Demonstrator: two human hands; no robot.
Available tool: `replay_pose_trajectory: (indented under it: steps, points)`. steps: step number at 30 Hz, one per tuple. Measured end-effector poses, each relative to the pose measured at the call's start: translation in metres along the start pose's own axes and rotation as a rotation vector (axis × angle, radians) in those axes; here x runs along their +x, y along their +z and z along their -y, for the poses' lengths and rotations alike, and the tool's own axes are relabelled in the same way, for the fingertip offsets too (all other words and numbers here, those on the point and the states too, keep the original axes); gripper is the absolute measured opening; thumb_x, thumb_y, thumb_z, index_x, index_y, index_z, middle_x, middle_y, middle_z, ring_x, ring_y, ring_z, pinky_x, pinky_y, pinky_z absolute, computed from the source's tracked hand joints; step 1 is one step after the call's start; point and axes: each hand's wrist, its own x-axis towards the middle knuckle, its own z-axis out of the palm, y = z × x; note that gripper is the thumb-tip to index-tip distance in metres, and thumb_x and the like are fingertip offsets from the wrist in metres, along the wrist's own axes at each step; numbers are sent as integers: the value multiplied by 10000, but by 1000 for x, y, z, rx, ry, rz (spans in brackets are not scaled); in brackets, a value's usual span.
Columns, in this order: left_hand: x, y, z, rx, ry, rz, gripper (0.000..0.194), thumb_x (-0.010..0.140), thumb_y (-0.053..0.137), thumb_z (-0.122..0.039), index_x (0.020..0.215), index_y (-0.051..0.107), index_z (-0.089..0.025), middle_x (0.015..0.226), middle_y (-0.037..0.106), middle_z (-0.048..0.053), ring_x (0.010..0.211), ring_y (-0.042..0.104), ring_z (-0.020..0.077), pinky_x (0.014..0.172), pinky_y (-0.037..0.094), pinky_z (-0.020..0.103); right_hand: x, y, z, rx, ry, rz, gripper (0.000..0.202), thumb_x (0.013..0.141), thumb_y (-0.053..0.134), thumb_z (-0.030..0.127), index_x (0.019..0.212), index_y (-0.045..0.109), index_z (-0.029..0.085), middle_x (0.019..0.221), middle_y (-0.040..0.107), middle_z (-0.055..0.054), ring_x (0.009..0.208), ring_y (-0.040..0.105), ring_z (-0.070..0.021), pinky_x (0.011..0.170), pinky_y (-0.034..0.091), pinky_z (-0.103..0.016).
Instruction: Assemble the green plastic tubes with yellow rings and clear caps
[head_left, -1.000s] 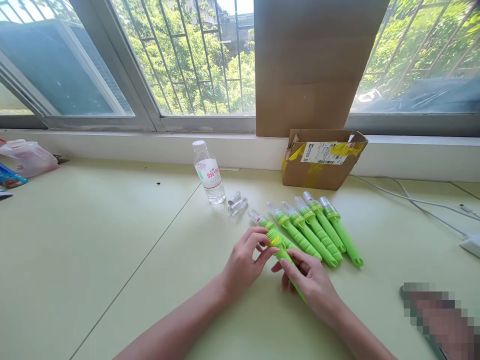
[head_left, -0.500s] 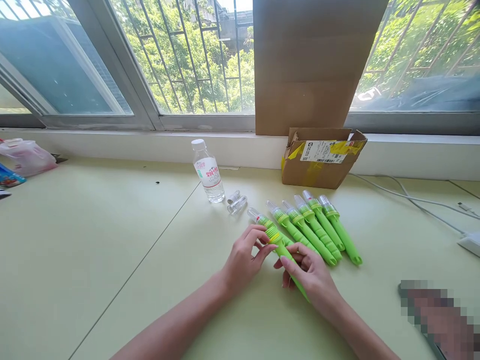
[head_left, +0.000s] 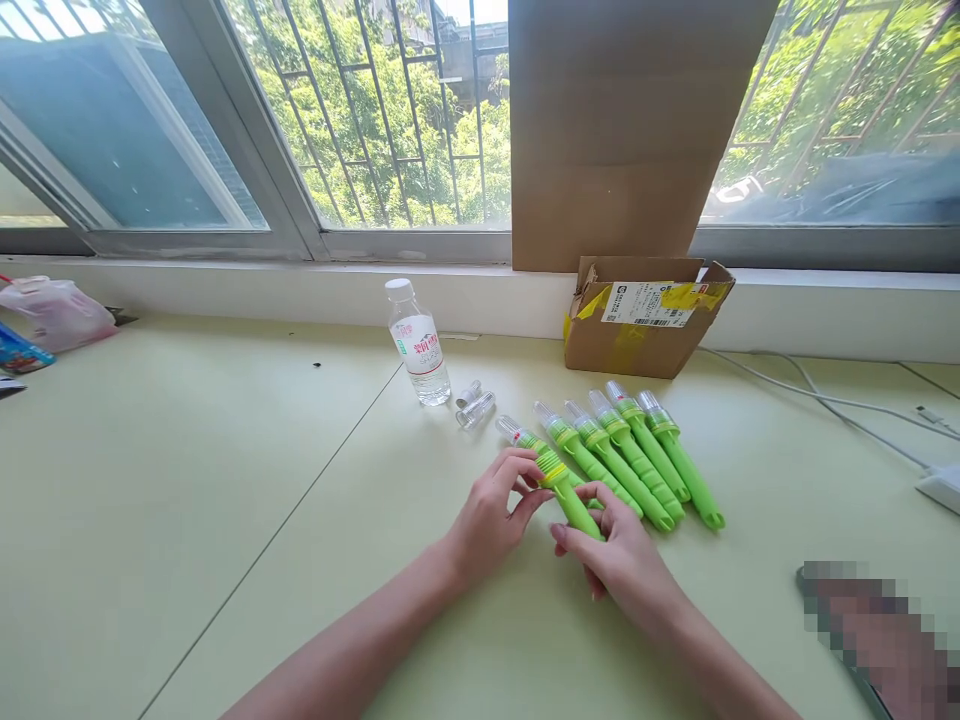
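Both hands hold one green stick-shaped piece (head_left: 571,502) with a ribbed, yellow-ringed top and no clear cap on it. My left hand (head_left: 499,505) pinches it just below the ribbed end. The fingers of my right hand (head_left: 611,545) close round its lower handle and hide the end. Beyond it lies a row of several green sticks with clear caps (head_left: 634,455); the leftmost one (head_left: 517,432) is partly hidden behind the held piece and my left hand. Two loose clear caps (head_left: 475,408) lie on the table to the upper left.
A water bottle (head_left: 420,345) stands behind the loose caps. An open cardboard box (head_left: 641,320) sits near the window wall. White cables (head_left: 825,398) run along the right, above a blurred dark flat object (head_left: 885,640). A pink bag (head_left: 60,315) lies far left.
My right hand's fingers have shifted on the handle, and its lower end no longer shows below the hand. More of the ribbed top shows beside my left fingers.
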Motion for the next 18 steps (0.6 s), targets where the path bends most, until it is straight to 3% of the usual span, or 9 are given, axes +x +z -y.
replay_pose_trajectory:
  steps: [4,8,12,18]
  points:
    - [-1,0,2,11,-3,-2,78,865,569,-189,925,519,-198,1031,574,59,819,614,128,679,588,285,0,3,-3,39,-68,-23,290,813,631,447,850,465,212,741,637,6,407,472,-84,382,390,-220]
    - [0,-2,-1,-16,-2,40,144,869,551,-167,1005,525,-204,1088,570,68,785,605,114,696,588,297,1,1,0,80,-148,58,310,872,541,486,859,556,177,778,629,-28,528,571,-123,515,467,-259]
    - [1,-3,-2,-7,-23,22,72,863,565,-183,923,529,-200,958,596,34,786,618,124,657,585,275,1,-2,2,71,-137,115,371,902,464,517,825,559,167,692,592,-3,442,505,-86,449,398,-230]
    - [-1,-1,-1,-12,-16,-31,87,843,600,-187,906,540,-190,1017,591,53,816,633,130,666,591,271,-1,-2,1,62,-35,34,437,799,620,506,1078,462,209,682,623,33,352,439,-71,362,349,-206]
